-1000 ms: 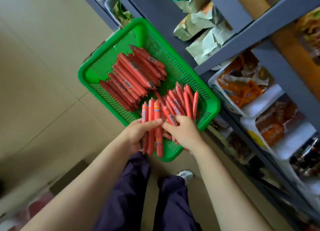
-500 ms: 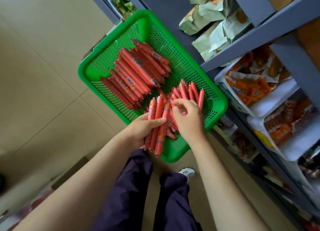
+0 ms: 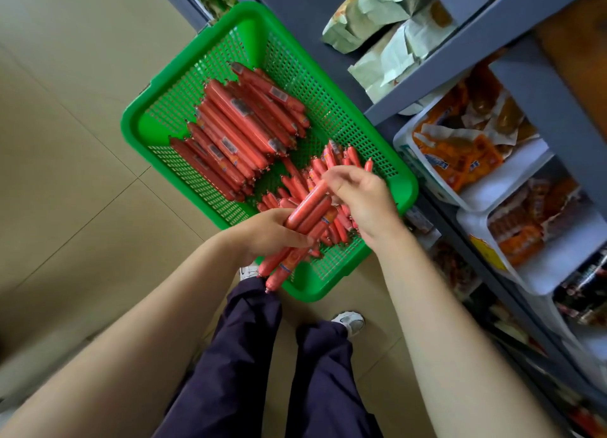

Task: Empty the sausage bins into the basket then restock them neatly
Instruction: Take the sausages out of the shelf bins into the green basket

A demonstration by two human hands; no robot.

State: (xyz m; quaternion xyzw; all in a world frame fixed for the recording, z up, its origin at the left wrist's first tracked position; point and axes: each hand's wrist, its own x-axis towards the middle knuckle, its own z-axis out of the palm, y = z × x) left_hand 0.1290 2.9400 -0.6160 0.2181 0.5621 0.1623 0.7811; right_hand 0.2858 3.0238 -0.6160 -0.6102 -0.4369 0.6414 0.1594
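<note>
left hand (image 3: pixel 266 237) round sausage bundle (image 3: pixel 297 230) over basket's (image 3: pixel 331 288) near rim

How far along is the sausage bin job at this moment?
Emptying looks done: long and short red sausages lie in the green mesh plastic basket. In hand: the left hand grips a bundle of short sausages; the right hand adds another. Restocking has not visibly begun.

Glossy plastic-skinned sausages (image 3: pixel 243 132) (perforated plastic basket (image 3: pixel 328 86))
</note>
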